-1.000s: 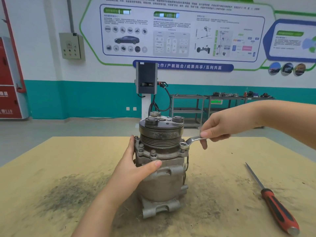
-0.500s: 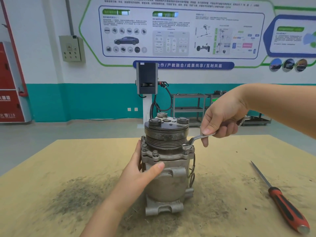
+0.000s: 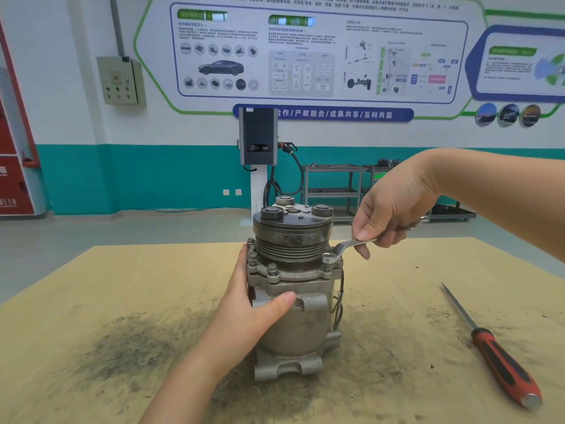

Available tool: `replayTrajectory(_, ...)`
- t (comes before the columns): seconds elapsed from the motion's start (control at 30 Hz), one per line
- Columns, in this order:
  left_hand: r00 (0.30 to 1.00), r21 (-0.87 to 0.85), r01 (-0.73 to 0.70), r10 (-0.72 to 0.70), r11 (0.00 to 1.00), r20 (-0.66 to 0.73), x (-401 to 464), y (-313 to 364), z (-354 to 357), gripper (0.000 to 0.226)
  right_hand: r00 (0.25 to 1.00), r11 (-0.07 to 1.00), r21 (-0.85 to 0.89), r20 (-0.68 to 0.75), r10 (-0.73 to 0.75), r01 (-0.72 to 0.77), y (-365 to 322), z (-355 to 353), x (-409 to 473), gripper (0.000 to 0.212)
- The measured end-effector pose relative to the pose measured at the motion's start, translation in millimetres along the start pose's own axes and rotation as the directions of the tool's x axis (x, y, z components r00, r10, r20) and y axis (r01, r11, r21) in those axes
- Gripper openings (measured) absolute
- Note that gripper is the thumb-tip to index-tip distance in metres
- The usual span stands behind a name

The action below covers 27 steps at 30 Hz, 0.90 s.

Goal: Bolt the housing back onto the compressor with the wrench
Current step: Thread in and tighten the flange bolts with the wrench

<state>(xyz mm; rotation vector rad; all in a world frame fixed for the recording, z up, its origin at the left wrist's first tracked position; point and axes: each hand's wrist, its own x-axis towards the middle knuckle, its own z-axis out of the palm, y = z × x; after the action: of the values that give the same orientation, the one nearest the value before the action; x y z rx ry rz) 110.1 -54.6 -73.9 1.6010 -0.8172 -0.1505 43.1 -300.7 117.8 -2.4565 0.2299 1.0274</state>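
Two bare hands work on one compressor (image 3: pixel 295 304) that stands upright on a tan board (image 3: pixel 91 301), near its middle. Nearest the camera, the left hand (image 3: pixel 247 310) wraps the left side of the grey body: the thumb lies straight across the front, its tip pressed to a cast lug, while the fingers curl round the far side, and how far they reach is hidden. A dark smear of grime (image 3: pixel 122 350) stains the board just left of the forearm. To the right, well apart from the compressor, a screwdriver (image 3: pixel 495 350) with a red and black handle lies flat, its blade pointing away from the camera.

Above the left thumb, the housing (image 3: pixel 293 272) sits as a flange ringed with bolts, and over it are the grooved pulley and a dark clutch plate. The wrench (image 3: pixel 348 246) has its ring end seated on a bolt at the flange's right edge; the shank rises to the right into the right hand (image 3: pixel 394 206). That hand's fingers are curled tightly round the shank, with the index finger pointing down beside it, and the tail of the wrench pokes out past the palm.

Farther off stand a charging post (image 3: pixel 258 142), metal carts (image 3: pixel 333 191), and a wall with a large printed poster (image 3: pixel 305 53).
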Motion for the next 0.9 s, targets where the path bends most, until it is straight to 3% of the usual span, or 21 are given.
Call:
replayTrajectory(0.13, 1.0, -0.002, -0.008, 0.008, 1.0, 0.001, 0, 2, 1, 0.115, 0.998, 0.998, -0.062, -0.067, -0.015, 0.011, -4, 4, -12, 0.023)
replayTrajectory(0.33, 1.0, 0.013, -0.005, 0.005, 1.0, 0.0, -2, 6, 0, 0.114, 0.948, 0.937, -0.347, -0.309, -0.074, -0.04, -22, 12, -8, 0.036)
replayTrajectory(0.53, 1.0, 0.024, 0.005, -0.005, 1.0, 0.0, -2, 8, 0, 0.111, 0.926, 0.929, -0.367, -0.362, -0.106, -0.037, -28, 13, -2, 0.043)
replayTrajectory(0.73, 1.0, 0.01, 0.022, -0.022, 1.0, -0.01, -3, 5, 2, 0.111, 0.968, 0.989, -0.147, -0.25, -0.005, -0.033, -1, 35, -16, 0.045)
replayTrajectory(0.83, 0.999, -0.007, 0.036, -0.036, 0.999, -0.028, -4, 5, 5, 0.113, 0.98, 0.978, 0.186, -0.194, -0.053, 0.089, 1, 67, -25, 0.04)
replayTrajectory(0.9, 0.999, -0.007, 0.038, -0.038, 0.999, -0.036, -5, 5, 6, 0.113, 0.975, 0.872, 0.458, -0.209, -0.081, 0.17, -10, 93, -27, 0.036)
